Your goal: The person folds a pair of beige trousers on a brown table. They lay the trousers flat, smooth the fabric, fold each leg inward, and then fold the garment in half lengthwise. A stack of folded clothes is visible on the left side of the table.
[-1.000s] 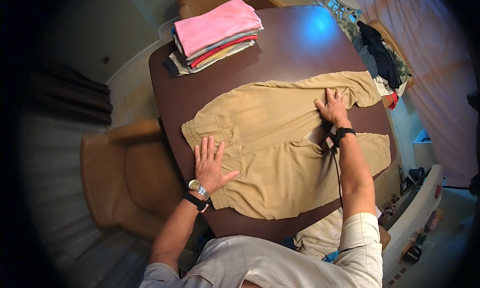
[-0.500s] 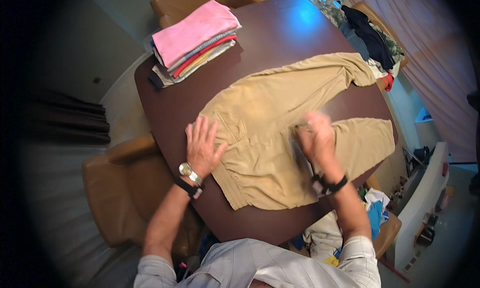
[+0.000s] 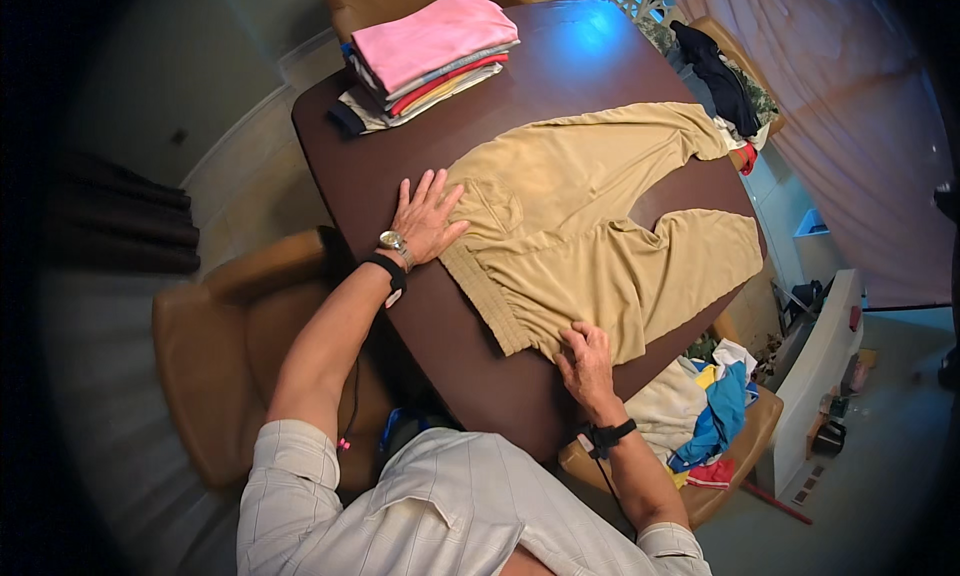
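Khaki trousers (image 3: 560, 216) with a gathered elastic waistband (image 3: 487, 301) lie across the brown table, waistband toward me and legs stretching to the far right. Fingers spread, my left hand (image 3: 430, 219) rests flat on their left edge, beside the pocket near the waistband. My right hand (image 3: 585, 366) is at the near edge of the trousers, its bent fingers closed on the cloth right of the waistband. Soft folds run through the seat and the nearer leg.
A folded stack topped by a pink cloth (image 3: 435, 41) stands at the table's (image 3: 400, 146) far left. Tan chairs (image 3: 240, 346) surround the table. Loose clothes (image 3: 700, 416) fill a chair at the near right, and dark garments (image 3: 715, 76) cover another at the far right.
My right hand has come from between the legs toward me, to the near edge. The nearer leg now lies closer to the other, the gap between them smaller. The view has shifted.
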### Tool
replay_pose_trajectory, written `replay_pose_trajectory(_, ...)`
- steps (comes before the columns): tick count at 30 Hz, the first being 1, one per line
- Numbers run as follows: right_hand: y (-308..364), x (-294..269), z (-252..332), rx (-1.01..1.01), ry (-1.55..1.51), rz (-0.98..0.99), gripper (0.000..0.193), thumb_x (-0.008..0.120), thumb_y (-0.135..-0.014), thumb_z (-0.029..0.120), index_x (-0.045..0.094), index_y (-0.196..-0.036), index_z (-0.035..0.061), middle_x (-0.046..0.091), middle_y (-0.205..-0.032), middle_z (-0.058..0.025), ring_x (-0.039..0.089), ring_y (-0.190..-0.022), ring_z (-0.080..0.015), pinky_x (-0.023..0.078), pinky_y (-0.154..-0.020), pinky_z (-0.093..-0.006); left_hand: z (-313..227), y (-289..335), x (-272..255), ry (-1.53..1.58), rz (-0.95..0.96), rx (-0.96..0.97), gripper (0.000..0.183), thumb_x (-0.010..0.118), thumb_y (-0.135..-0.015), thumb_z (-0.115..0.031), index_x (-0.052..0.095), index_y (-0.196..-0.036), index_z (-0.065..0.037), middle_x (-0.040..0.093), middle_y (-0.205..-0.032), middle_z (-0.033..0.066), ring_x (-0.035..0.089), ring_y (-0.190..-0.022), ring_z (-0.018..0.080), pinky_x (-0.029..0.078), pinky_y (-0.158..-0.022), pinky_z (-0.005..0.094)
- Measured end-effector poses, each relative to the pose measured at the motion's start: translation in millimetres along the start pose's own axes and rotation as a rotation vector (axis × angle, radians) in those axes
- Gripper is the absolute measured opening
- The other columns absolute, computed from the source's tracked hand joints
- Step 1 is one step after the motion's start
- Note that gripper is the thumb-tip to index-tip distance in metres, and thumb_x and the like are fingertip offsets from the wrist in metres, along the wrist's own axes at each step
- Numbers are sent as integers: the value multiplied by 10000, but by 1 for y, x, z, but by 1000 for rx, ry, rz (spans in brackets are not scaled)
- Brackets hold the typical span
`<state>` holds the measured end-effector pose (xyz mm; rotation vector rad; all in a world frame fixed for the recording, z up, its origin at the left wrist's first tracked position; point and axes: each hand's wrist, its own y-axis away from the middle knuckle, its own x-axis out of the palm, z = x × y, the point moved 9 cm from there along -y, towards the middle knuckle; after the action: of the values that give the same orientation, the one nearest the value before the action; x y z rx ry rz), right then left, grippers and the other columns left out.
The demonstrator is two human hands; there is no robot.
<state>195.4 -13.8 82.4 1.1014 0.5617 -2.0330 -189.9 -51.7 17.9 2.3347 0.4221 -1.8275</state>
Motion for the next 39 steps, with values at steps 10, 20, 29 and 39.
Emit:
replay_pose_trajectory(10, -9, 31, 90, -114, 27, 3, 606, 919, -820, 179, 676, -1366, 82, 619, -1367, -174, 584, -1244, -415, 493, -1043, -522, -30, 80, -85, 358, -337, 3, 305, 735, -987, -72, 668, -1280, -16, 686, -1274, 202, 667, -1161, 424, 555, -979, 507)
replay_pose_trajectory(20, -27, 50, 22, 282, -424, 33, 208, 721, -1023, 163, 730, -1150, -2, 749, -1008, -238, 711, -957, -432, 560, -871, -488, -65, 137, -32, 744, -212, -88, 128, 700, -1005, -37, 720, -1127, -3, 772, -1049, 203, 762, -1009, 410, 610, -862, 448)
replay_pose_trajectory(29, -39, 38, 19, 558, -936, 305, 160, 600, -1073, 197, 687, -1127, 73, 614, -918, 68, 527, -794, -55, 437, -709, -246, -59, 121, 40, 1432, 148, -740, 509, 677, -1085, -226, 509, -1435, 103, 743, -1165, 212, 770, -854, 244, 671, -615, 364)
replay_pose_trajectory(39, -37, 22, 36, 502, -993, 262, 164, 617, -1098, 264, 688, -1126, 120, 627, -958, 83, 549, -824, -51, 442, -730, -238, -56, 83, 47, 1252, 65, -973, 543, 665, -887, 55, 438, -1380, 69, 690, -1154, 220, 789, -817, 313, 665, -518, 422)
